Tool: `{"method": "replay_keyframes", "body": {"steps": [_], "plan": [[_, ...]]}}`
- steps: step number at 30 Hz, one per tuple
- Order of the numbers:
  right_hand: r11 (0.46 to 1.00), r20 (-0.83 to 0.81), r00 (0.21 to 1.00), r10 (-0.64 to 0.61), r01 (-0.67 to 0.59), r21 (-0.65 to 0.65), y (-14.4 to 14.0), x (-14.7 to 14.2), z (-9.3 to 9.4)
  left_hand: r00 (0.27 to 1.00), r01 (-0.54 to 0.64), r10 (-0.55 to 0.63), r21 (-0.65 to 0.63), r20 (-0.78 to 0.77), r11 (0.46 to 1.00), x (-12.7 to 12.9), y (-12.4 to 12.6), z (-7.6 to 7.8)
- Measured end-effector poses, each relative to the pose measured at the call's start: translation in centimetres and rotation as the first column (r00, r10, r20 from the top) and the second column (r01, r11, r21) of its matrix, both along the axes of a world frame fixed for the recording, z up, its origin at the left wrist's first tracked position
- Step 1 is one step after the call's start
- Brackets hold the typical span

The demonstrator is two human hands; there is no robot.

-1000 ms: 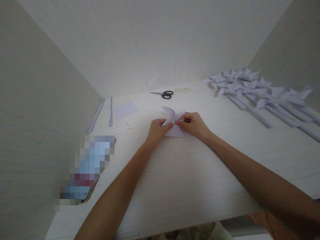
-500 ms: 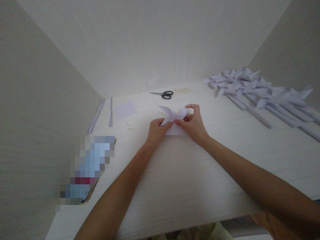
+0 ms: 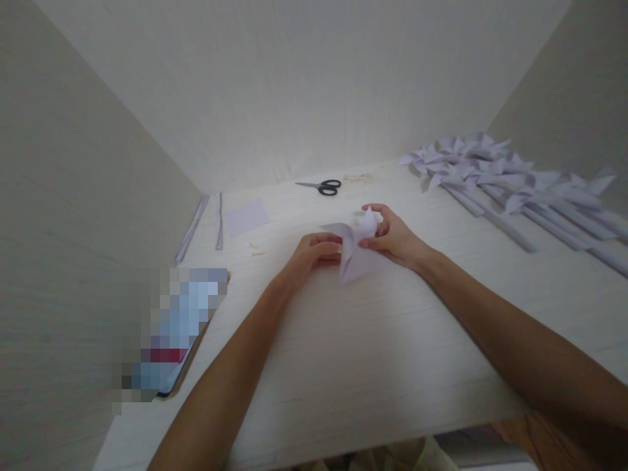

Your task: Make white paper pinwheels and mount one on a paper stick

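A pale sheet of paper, partly folded into a pinwheel (image 3: pixel 357 252), is held just above the table in front of me. Two of its corners curl inward toward the middle, and a broad flap hangs flat at the lower right. My right hand (image 3: pixel 392 237) pinches it near the centre with thumb and fingers, the index finger arched behind a curled corner. At its left edge, my left hand (image 3: pixel 316 252) is closed with thumb and fingers against the paper; the fingertips are partly hidden.
Black-handled scissors (image 3: pixel 328 188) lie toward the back wall beside small pale bits (image 3: pixel 358 178). To the left are a paper square (image 3: pixel 248 217), rolled paper sticks (image 3: pixel 218 221) and a blurred-out phone (image 3: pixel 181 333). Several finished paper pinwheels on sticks (image 3: pixel 490 167) are heaped at the right.
The paper has turned, its flat lower edge now slanting with a corner pointing toward me. My left thumb has moved from the centre to the left edge; my right hand has shifted slightly right.
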State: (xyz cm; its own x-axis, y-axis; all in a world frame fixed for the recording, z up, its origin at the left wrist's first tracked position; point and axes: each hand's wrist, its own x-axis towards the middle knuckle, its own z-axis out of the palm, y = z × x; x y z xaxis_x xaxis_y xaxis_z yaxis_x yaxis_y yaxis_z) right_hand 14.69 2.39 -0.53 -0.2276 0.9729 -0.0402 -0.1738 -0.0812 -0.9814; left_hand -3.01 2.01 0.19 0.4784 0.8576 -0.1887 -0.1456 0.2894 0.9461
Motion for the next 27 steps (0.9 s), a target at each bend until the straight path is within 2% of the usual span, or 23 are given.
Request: {"method": "replay_keyframes", "body": {"steps": [4, 7, 9, 12, 17, 27], "plan": [[0.965, 0.162, 0.952, 0.261, -0.261, -0.023, 0.05, 1.02, 0.44, 0.997, 0.04, -0.042, -0.038, -0.058, 0.998, -0.05, -0.02, 0.53], [0.937, 0.239, 0.909, 0.341, -0.35, -0.009, 0.12, 1.08, 0.37, 0.968, 0.123, -0.113, 0.032, -0.225, 0.992, 0.17, -0.2, 0.59], [0.934, 0.268, 0.9, 0.344, -0.357, 0.001, 0.16, 0.97, 0.28, 0.936, 0.176, -0.149, 0.057, -0.318, 0.983, 0.33, -0.36, 0.55], [0.932, 0.252, 0.901, 0.354, -0.363, -0.01, 0.19, 0.83, 0.16, 0.914, 0.189, -0.151, 0.066, -0.377, 0.98, 0.48, -0.53, 0.53], [0.932, 0.17, 0.917, 0.361, -0.361, -0.029, 0.14, 0.72, 0.11, 0.907, 0.162, -0.12, 0.073, -0.404, 0.984, 0.62, -0.62, 0.57], [0.944, 0.189, 0.925, 0.329, -0.329, -0.034, 0.12, 0.6, 0.09, 0.877, 0.135, -0.035, 0.175, -0.478, 0.975, 0.68, -0.5, -0.1]]}}
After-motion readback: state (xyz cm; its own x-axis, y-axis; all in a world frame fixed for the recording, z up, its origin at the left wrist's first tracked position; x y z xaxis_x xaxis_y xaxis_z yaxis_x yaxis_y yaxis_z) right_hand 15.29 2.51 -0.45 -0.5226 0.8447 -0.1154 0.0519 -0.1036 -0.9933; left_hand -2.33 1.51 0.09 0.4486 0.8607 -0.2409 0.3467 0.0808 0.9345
